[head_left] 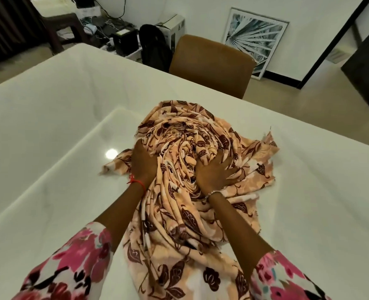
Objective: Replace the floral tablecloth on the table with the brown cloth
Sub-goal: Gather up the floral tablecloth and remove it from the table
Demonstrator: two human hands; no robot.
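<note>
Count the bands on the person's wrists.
2: a red thread on the left wrist, a silver bracelet on the right wrist; the sleeves may hide others.

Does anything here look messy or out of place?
The floral tablecloth is bunched into a swirled heap on the white table, gripped by the left hand and right hand. Behind, a framed picture leans on the floor against the wall.
</note>
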